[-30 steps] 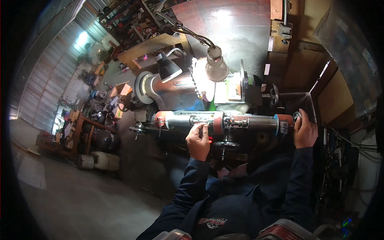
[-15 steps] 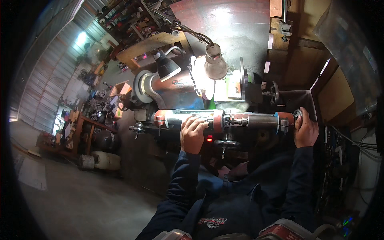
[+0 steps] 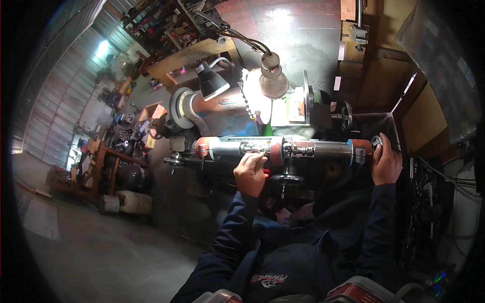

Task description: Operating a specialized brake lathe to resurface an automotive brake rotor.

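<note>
Crosswise in front of the person lies a long metal cylinder [image 3: 283, 150] with red bands and red end caps, mounted level on a machine just below two lit work lamps [image 3: 273, 78]. At its middle, the left hand [image 3: 250, 173] reaches up from underneath, the fingers [image 3: 255, 157] curled against the lower side of the grey tube just left of the central red collar; whether they fully close round it cannot be told. Out at the far right end of the cylinder, the right hand [image 3: 386, 162] is clenched around a small round knob [image 3: 376, 143] beside the red cap. Both dark-sleeved forearms rise from the lower edge, well apart, with a small black handwheel [image 3: 287, 179] hanging between them under the cylinder.
</note>
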`<state>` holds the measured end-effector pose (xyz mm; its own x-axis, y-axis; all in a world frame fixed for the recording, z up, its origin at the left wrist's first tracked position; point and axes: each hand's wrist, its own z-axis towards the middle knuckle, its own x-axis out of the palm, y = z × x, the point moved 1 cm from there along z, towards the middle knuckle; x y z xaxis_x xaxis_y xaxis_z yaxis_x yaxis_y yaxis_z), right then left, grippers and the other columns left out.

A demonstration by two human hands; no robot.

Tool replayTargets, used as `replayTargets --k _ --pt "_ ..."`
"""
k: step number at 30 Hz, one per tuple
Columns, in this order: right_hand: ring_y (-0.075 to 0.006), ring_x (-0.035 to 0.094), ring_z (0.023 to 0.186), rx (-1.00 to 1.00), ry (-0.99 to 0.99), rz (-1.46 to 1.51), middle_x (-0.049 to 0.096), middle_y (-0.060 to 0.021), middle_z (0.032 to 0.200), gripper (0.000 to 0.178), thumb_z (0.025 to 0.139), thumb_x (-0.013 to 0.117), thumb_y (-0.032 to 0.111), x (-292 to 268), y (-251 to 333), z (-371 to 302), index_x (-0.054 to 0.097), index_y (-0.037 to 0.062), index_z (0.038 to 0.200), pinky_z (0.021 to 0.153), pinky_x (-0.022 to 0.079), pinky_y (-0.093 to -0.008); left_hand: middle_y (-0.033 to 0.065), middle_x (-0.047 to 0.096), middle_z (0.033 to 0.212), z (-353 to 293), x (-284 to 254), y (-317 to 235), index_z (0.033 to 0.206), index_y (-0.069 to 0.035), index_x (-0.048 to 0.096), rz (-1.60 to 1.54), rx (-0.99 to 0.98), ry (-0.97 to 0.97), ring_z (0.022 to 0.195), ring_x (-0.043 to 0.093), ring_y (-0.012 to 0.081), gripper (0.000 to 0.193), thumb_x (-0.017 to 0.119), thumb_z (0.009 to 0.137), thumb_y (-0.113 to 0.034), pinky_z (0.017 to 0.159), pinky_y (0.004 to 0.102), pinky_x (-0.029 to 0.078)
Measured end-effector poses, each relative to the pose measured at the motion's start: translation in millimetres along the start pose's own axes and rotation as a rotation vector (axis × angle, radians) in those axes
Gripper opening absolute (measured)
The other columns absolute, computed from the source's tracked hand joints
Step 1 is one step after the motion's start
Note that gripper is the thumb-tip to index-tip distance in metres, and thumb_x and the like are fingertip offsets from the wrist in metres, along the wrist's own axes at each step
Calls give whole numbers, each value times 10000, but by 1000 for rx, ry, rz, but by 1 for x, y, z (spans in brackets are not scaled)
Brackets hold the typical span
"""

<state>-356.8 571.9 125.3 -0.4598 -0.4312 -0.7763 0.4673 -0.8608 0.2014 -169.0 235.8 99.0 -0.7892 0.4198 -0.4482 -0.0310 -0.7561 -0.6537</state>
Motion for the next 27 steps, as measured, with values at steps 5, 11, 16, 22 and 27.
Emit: replayTargets --k 5,11,16,22,27 --pt "-308 690 871 -52 -134 40 727 -135 1012 354 971 518 152 0 4 -7 578 94 1315 779 468 -429 13 636 905 -41 42 2 985 -1 697 -414 -361 -296 733 596 72 79 705 919 -43 662 230 495" --pt "-296 681 915 -89 -200 79 704 -137 1144 396 986 499 171 15 3 -25 550 55 1361 826 464 -421 28 681 860 -45 40 -14 1020 -12 663 -870 -854 -358 734 625 81 116 659 977 -119 665 227 503" --pt "-404 620 1005 -91 -433 90 616 -232 1240 435 1006 520 225 62 -28 -65 510 -39 1352 905 462 -476 11 612 801 -41 31 7 1000 -18 607 -1517 -1301 -123 712 594 85 154 530 1033 -147 633 229 487" --pt "-450 540 1125 116 -199 405 533 -290 1213 532 954 589 238 70 -33 -84 445 -87 1350 1022 422 -497 -2 517 769 -40 28 45 1026 -16 574 -1687 -1293 165 664 514 87 118 516 1029 -119 621 245 458" --pt "-334 578 1012 210 -457 460 565 -186 1080 313 963 533 140 9 52 -94 551 -18 1232 944 466 -425 4 590 828 -64 31 28 1073 -27 612 -1278 -1234 161 712 568 92 134 553 1006 -127 644 248 474"
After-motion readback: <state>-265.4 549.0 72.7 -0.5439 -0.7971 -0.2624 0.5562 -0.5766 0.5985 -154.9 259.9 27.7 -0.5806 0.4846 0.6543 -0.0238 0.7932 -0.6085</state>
